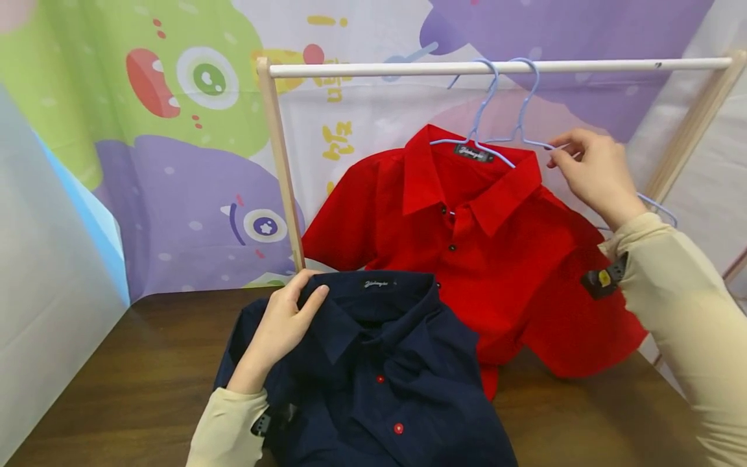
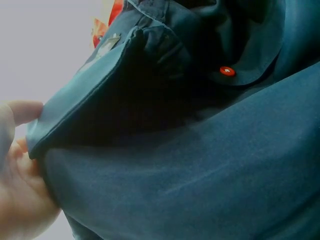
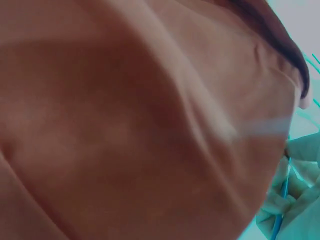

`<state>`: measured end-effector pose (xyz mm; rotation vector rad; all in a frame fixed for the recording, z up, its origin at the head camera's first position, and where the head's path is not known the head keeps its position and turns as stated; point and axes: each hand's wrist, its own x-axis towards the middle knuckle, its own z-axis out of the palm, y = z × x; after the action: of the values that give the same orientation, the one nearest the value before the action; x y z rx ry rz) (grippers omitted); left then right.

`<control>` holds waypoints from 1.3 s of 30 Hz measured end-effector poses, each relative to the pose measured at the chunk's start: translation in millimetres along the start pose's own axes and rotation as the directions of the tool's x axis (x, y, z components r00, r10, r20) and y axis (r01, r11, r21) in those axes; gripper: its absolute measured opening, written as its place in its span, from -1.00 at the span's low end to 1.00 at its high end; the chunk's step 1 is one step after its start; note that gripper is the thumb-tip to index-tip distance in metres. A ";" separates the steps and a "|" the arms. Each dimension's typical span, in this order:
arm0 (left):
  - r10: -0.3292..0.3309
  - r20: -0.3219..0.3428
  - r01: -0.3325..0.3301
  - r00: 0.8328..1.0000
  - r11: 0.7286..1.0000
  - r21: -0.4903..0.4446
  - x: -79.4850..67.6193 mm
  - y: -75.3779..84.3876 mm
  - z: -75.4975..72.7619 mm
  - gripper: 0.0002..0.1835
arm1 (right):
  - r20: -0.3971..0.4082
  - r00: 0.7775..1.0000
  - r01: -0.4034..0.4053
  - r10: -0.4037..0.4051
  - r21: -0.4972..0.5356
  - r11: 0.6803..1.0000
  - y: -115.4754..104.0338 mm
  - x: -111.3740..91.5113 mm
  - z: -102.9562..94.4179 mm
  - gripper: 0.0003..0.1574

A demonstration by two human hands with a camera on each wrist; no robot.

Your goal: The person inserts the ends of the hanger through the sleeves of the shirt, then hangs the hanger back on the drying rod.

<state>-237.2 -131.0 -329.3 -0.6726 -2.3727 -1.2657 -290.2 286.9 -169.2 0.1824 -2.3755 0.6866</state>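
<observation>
My left hand (image 1: 286, 318) holds a navy shirt (image 1: 362, 402) at the collar, thumb in front and the other fingers behind. In the left wrist view, the thumb and fingers of that hand (image 2: 22, 190) pinch the collar edge (image 2: 75, 102). My right hand (image 1: 595, 172) pinches the shoulder of a bare light-blue hanger (image 1: 521, 113) whose hook is on the rail. Beside it, a red short-sleeved shirt (image 1: 484, 279) hangs on another blue hanger (image 1: 478, 120). Red cloth (image 3: 125, 130) fills most of the right wrist view, with the hanger wire (image 3: 285, 192) between the fingers at the right edge.
The rack has a white rail (image 1: 379, 70) between a left wooden post (image 1: 280, 155) and a right one (image 1: 694, 136). It stands on a brown wooden table (image 1: 117, 370). Behind hangs a cartoon-printed curtain (image 1: 198, 214). The navy shirt overlaps the red shirt's lower left part.
</observation>
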 end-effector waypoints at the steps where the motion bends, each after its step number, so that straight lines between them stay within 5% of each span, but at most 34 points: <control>1: -0.001 0.002 0.001 1.000 1.000 -0.002 0.0 0.0 0.1 -0.78 | -0.009 1.000 -0.011 0.011 -0.001 1.000 -0.4 0.0 -1.0 -0.61; 11: -0.009 0.002 0.009 1.000 1.000 -0.006 -1.7 0.2 -0.4 -0.77 | -0.101 0.983 -0.157 0.154 -0.015 0.988 -1.5 0.4 -16.5 -0.42; 16: -0.016 0.013 0.017 1.000 1.000 -0.023 -2.4 -0.3 1.3 -0.77 | -0.183 0.971 -0.173 0.154 -0.093 0.980 2.6 0.4 -22.4 -0.36; 30: 0.005 0.018 -0.004 1.000 1.000 -0.023 -0.7 0.9 0.6 -0.78 | -0.401 0.879 -0.335 0.259 -0.132 0.933 -11.2 -11.5 -43.2 -0.56; 39: 0.000 0.027 0.001 1.000 1.000 -0.021 0.4 2.2 -1.0 -0.77 | -0.385 0.883 -0.295 0.270 -0.008 0.955 -16.2 -45.2 -58.5 -0.61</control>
<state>-236.2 -130.7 -327.2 -0.6999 -2.3849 -1.2908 -217.8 301.5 -152.4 -0.3108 -2.0595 0.7021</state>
